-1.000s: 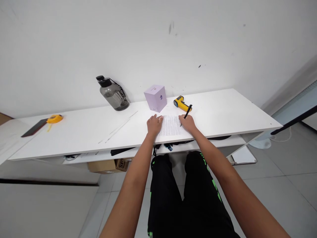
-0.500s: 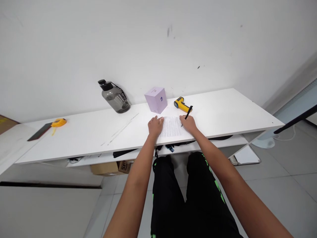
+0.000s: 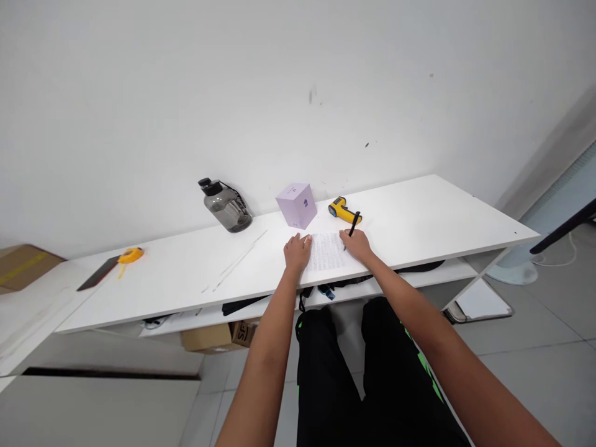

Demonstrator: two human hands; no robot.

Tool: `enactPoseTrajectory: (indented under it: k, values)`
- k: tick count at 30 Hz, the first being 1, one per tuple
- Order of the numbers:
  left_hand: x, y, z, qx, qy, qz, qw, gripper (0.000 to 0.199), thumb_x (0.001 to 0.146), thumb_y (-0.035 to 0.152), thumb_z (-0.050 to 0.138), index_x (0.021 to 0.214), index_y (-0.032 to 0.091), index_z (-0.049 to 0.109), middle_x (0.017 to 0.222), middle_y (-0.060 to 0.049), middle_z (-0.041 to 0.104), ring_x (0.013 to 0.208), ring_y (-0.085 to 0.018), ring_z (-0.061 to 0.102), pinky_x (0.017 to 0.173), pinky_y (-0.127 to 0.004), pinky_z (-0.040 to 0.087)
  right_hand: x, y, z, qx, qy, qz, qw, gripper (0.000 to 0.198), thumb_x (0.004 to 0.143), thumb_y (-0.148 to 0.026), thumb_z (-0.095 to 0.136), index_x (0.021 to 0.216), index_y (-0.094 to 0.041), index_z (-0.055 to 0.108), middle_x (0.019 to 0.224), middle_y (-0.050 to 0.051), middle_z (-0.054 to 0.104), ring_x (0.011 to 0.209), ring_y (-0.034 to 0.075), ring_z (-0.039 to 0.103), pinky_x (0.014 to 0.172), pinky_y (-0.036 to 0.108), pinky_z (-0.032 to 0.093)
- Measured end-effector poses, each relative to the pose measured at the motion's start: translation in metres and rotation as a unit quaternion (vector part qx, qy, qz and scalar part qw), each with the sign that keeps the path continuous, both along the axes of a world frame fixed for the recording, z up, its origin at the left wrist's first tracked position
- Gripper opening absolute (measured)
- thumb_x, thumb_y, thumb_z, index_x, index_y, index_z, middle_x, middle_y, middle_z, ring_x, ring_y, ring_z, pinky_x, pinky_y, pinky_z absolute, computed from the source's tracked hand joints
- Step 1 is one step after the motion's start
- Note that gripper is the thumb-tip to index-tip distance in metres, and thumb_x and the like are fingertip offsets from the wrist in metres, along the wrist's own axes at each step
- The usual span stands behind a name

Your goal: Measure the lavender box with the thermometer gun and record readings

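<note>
A sheet of paper [image 3: 325, 251] covered in small writing lies flat on the white desk, near its front edge. My left hand [image 3: 297, 251] rests on the sheet's left side with the fingers laid out. At the right side, my right hand [image 3: 356, 244] is closed around a black pen [image 3: 354, 222], which leans with its tip down at the paper. Just behind the sheet stands a lilac box [image 3: 298, 207]. Beyond my right hand lies a yellow and black infrared thermometer [image 3: 343, 210].
A grey water bottle [image 3: 228, 208] stands by the wall. Further left are an orange tape measure [image 3: 130, 255], a dark flat object [image 3: 99, 273] and a cardboard box [image 3: 28, 268]. Under the white desk [image 3: 177, 273], a shelf [image 3: 367, 289] holds dark items; another carton [image 3: 209, 338] sits lower.
The whole scene sits lower and slightly further right as my head view shifts. Both hands keep their places on the paper; the pen has moved only slightly, if at all.
</note>
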State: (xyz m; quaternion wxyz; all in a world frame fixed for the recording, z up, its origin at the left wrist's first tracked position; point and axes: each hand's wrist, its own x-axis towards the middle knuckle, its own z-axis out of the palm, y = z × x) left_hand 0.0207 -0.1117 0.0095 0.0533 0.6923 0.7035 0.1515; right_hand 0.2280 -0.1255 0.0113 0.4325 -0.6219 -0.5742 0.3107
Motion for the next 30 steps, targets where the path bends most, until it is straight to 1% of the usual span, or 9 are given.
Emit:
enactPoseTrajectory:
  k: [6,10,14,22,27,30]
  values:
    - [-0.0006,0.0006,0.0004,-0.001,0.002,-0.002,1.0,0.056,0.105,0.051,0.026,0.143,0.029,0.062,0.161,-0.006,0.047,0.15,-0.029,0.04,0.124,-0.046,0.03,0.0008,-0.0006,-0.0017,0.018,0.023,-0.017,0.999,0.042,0.089,-0.04,0.047,0.053,-0.024,0.035,0.052,-0.003,0.045,0.057,0.016,0.045,0.06,0.029,0.031]
    - [-0.0004,0.0007,0.0002,-0.003,0.005,0.002,1.0,0.055,0.105,0.051,0.027,0.142,0.031,0.062,0.161,-0.004,0.047,0.15,-0.027,0.04,0.124,-0.045,0.03,0.0003,0.0006,-0.0026,0.015,0.001,-0.018,1.0,0.042,0.09,-0.038,0.048,0.052,-0.024,0.034,0.051,-0.002,0.045,0.056,0.016,0.043,0.059,0.03,0.029]
    - [-0.0002,0.001,0.0,-0.003,0.001,-0.002,1.0,0.056,0.105,0.05,0.026,0.143,0.029,0.062,0.161,-0.006,0.046,0.15,-0.028,0.04,0.124,-0.045,0.029,-0.0005,0.0007,-0.0027,0.021,-0.008,-0.026,0.999,0.044,0.091,-0.038,0.048,0.052,-0.024,0.032,0.05,-0.001,0.043,0.055,0.017,0.041,0.059,0.031,0.028]
    - [0.0001,0.0023,-0.0013,-0.004,0.001,-0.002,1.0,0.056,0.105,0.051,0.026,0.143,0.029,0.062,0.161,-0.005,0.046,0.15,-0.028,0.039,0.124,-0.045,0.03,0.0007,-0.0012,-0.0009,0.012,-0.009,-0.014,1.0,0.043,0.091,-0.037,0.048,0.053,-0.024,0.033,0.051,-0.001,0.042,0.056,0.016,0.041,0.059,0.031,0.027]
    - [-0.0001,0.0031,-0.0027,-0.004,-0.005,-0.002,1.0,0.057,0.105,0.051,0.026,0.143,0.028,0.062,0.161,-0.006,0.046,0.151,-0.028,0.039,0.124,-0.045,0.029,0.0009,-0.001,-0.0005,-0.002,-0.013,-0.001,1.0,0.043,0.09,-0.036,0.049,0.052,-0.024,0.032,0.051,-0.002,0.042,0.055,0.015,0.041,0.058,0.031,0.027]
    - [-0.0004,0.003,-0.0033,-0.001,-0.009,-0.008,1.0,0.059,0.106,0.049,0.023,0.143,0.026,0.062,0.162,-0.006,0.046,0.151,-0.028,0.038,0.124,-0.046,0.028,0.0013,-0.0017,-0.0001,0.004,-0.011,-0.004,1.0,0.043,0.09,-0.036,0.049,0.052,-0.024,0.031,0.05,-0.002,0.04,0.055,0.015,0.039,0.058,0.031,0.027]
